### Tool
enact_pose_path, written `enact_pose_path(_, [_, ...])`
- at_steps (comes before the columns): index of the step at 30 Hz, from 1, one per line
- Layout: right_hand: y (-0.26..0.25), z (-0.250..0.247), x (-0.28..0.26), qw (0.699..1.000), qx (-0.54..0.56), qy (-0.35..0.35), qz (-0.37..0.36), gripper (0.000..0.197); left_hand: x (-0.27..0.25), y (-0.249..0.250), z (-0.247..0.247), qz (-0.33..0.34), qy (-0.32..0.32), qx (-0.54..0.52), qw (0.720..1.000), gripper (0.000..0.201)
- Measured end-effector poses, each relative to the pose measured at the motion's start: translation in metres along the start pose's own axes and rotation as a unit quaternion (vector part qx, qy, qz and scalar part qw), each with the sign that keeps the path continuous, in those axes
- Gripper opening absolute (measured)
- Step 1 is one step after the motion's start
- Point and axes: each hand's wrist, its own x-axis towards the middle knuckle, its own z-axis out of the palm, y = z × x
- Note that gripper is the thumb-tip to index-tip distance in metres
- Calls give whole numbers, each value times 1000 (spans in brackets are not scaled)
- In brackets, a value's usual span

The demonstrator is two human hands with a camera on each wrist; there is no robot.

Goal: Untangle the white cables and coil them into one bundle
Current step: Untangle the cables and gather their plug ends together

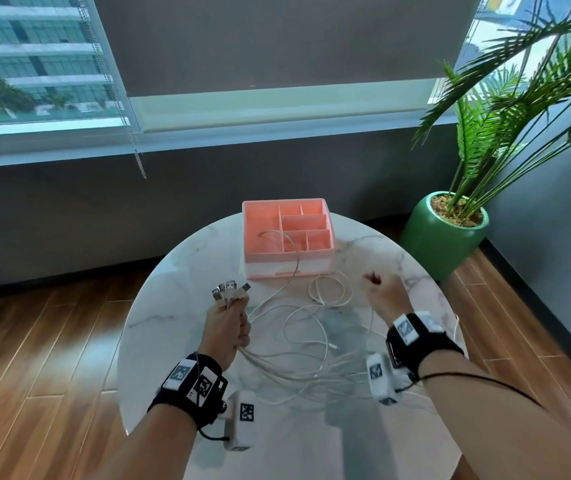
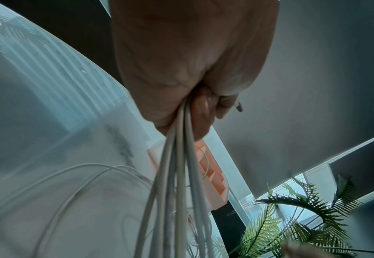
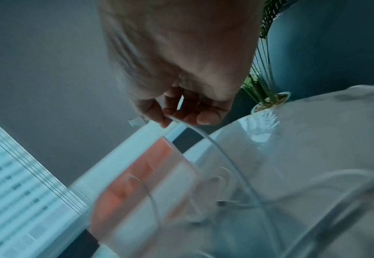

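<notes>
Left hand (image 1: 229, 327) fist grips gathered plug ends of white cables (image 1: 297, 372); strands trail rightward across bench (image 1: 173, 306). Right hand (image 1: 382, 292) fingers (image 3: 159, 117) pinch single strand, nearer loose loops.

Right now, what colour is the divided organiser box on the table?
Salmon pink, with a paler lower part; the organiser box shows best in the head view.

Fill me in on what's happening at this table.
A person is sorting white cables on a round marble table. The left hand grips several cables together near their plugs, which stick up above the fist. The right hand pinches a single cable, raised above the table. Most of the cable still lies in loose loops on the tabletop, and one strand trails into the pink organizer box. Nothing is coiled yet.
</notes>
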Motion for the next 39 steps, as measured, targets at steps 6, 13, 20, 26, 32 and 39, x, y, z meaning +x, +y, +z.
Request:
enact_pose_path(6, [-104, -6, -5, 959, 261, 10, -109, 11, 3, 2, 8, -5, -31, 9, 999, 36])
enact_pose_path(13, [-113, 63, -52, 934, 266, -200, -128, 16, 5, 4, 15, -41, -54, 4, 998, 31])
enact_pose_path(20, [-81, 126, -79, 966, 140, -187, -109, 14, -4, 3, 23, 25, -72, -5, 997, 34])
enact_pose_path(26, [-83, 123, -83, 965, 91, -205, -138, 18, 4, -5, 13, 27, -76, 10, 997, 39])
enact_pose_path(32, [-73, 103, -92, 940, 46, -244, -233, 18, 1, 0, 20, 63, -4, 10, 998, 30])
enact_pose_path(39, [-8, 54, -49, 961, -135, -186, -152, 13, 14, 13, 1, 73, 69, -165, 981, 20])
